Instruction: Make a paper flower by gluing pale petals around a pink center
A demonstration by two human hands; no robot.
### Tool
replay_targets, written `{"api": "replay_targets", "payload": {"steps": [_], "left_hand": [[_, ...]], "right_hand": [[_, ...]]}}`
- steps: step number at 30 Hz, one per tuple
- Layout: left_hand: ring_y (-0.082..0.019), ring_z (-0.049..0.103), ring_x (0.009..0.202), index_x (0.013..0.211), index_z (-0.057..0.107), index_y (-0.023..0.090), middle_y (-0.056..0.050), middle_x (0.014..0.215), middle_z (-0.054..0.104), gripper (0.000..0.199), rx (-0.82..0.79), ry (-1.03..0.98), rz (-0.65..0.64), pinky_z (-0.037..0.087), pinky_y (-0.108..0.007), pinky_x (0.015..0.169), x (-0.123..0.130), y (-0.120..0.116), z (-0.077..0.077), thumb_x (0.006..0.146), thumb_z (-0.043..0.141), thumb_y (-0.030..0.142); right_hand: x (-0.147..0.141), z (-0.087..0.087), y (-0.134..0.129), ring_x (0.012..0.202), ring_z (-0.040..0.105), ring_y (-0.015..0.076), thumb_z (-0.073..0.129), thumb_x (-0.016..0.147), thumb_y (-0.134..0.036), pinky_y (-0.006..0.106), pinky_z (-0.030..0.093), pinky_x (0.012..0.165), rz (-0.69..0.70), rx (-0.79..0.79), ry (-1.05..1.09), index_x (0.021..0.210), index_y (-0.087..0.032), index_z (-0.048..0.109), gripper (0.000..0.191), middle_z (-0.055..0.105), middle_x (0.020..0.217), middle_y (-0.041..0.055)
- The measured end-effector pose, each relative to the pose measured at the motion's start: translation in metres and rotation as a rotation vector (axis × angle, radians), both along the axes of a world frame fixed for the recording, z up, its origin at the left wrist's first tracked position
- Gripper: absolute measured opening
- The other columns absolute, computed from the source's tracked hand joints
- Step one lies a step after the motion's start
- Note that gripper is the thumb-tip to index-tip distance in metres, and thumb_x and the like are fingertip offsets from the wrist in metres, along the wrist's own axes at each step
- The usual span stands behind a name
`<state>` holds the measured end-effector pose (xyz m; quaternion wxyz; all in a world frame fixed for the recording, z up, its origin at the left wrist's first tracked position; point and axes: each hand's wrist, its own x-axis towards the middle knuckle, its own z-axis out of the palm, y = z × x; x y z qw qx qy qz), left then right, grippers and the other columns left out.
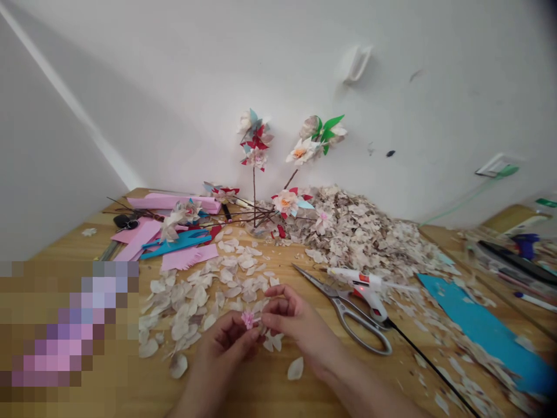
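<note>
Low in the middle, my left hand (224,342) pinches a small pink paper flower centre (248,319) with a fringed top. My right hand (291,316) comes in from the other side, thumb and fingers closed beside the pink fringe. Between those fingertips shows a small pale piece that looks like a petal, mostly hidden. Dried pale petals (183,316) lie scattered under and around both hands. Grey scissors (342,307) rest, slightly spread, to the right of my right hand. A white glue gun (361,284) with a lit red light lies just behind them.
A large heap of dried petals (357,226) fills the back right. Finished flowers on twigs (287,202) lean by the wall. Pink paper (189,257) and blue strips (174,244) lie back left. A blue sheet (487,334) and the glue gun's black cord (429,363) are at right.
</note>
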<state>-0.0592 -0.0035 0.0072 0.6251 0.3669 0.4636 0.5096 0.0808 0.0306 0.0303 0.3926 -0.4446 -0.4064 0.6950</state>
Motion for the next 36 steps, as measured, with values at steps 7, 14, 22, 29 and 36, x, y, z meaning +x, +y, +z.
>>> {"api": "replay_targets", "payload": {"steps": [7, 14, 22, 29, 36], "left_hand": [[-0.011, 0.059, 0.057, 0.067, 0.064, 0.018, 0.001, 0.060, 0.065, 0.017, -0.120, -0.061, 0.057, 0.048, -0.019, 0.052, -0.001, 0.003, -0.001, 0.062, 0.074, 0.031], [-0.014, 0.061, 0.062, 0.071, 0.067, 0.020, 0.001, 0.068, 0.066, 0.017, -0.205, -0.205, 0.100, 0.051, -0.022, 0.052, 0.001, 0.003, -0.002, 0.061, 0.076, 0.029], [-0.011, 0.060, 0.058, 0.069, 0.067, 0.017, 0.000, 0.065, 0.068, 0.016, -0.269, -0.329, 0.113, 0.051, -0.020, 0.050, 0.003, 0.002, -0.002, 0.059, 0.078, 0.023], [-0.011, 0.062, 0.056, 0.070, 0.068, 0.017, 0.000, 0.064, 0.069, 0.019, -0.266, -0.296, 0.149, 0.050, -0.020, 0.053, 0.002, 0.003, -0.007, 0.057, 0.079, 0.026], [-0.012, 0.061, 0.057, 0.066, 0.068, 0.016, 0.002, 0.063, 0.065, 0.027, -0.330, -0.268, 0.219, 0.051, -0.019, 0.047, 0.002, 0.003, 0.000, 0.046, 0.083, 0.028]], "right_hand": [[-0.004, -0.002, -0.007, 0.053, 0.050, 0.0085, 0.075, 0.055, -0.024, 0.021, 0.036, 0.053, -0.109, -0.069, 0.093, 0.086, -0.018, 0.048, 0.042, 0.057, 0.063, -0.0058], [-0.015, -0.009, -0.015, 0.053, 0.052, 0.0082, 0.074, 0.055, -0.027, 0.021, 0.036, 0.052, -0.234, -0.076, 0.193, 0.083, -0.019, 0.046, 0.041, 0.056, 0.062, -0.0074], [-0.026, -0.013, -0.021, 0.055, 0.055, 0.0090, 0.073, 0.055, -0.030, 0.022, 0.038, 0.055, -0.294, -0.120, 0.246, 0.085, -0.019, 0.044, 0.043, 0.058, 0.067, -0.0050], [-0.022, -0.015, -0.023, 0.057, 0.054, 0.0093, 0.075, 0.057, -0.028, 0.021, 0.040, 0.055, -0.295, -0.079, 0.217, 0.080, -0.020, 0.048, 0.037, 0.056, 0.066, -0.0048], [0.029, -0.016, -0.025, 0.063, 0.055, 0.0127, 0.069, 0.065, -0.036, 0.024, 0.044, 0.056, -0.149, 0.185, -0.107, 0.080, -0.021, 0.050, 0.029, 0.054, 0.071, -0.0026]]}}
